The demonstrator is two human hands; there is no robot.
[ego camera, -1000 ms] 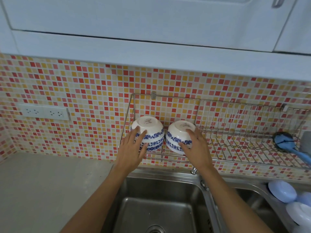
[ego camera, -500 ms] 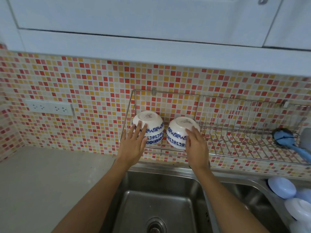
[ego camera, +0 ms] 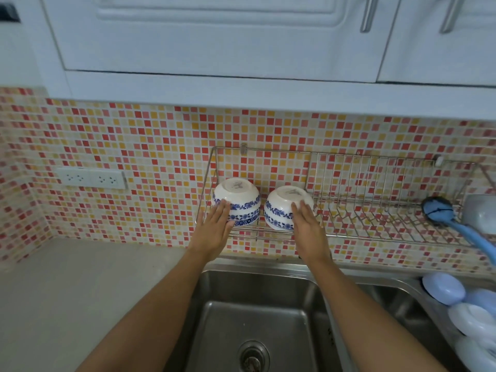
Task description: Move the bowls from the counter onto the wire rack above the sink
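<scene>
Two small stacks of white bowls with blue flower bands sit upside down at the left end of the wire rack [ego camera: 375, 224] on the tiled wall. My left hand [ego camera: 216, 228] lies flat, fingers extended, with its fingertips against the front of the left bowl stack [ego camera: 239, 196]. My right hand [ego camera: 308, 224] is also flat, its fingertips resting on the right bowl stack [ego camera: 281, 205]. Neither hand grips a bowl.
A blue dish brush [ego camera: 440, 210] lies at the rack's right end beside a grey object [ego camera: 480, 213]. Below is a steel sink [ego camera: 257, 318] with a drain. Pale blue and white lids [ego camera: 456, 302] line the sink's right edge. A grey counter [ego camera: 80, 291] spreads left; a socket strip [ego camera: 91, 178] is on the wall.
Both hands have eased back from the bowls, fingers flattening so only the tips touch. The view has tilted up a little, showing more of the cabinet.
</scene>
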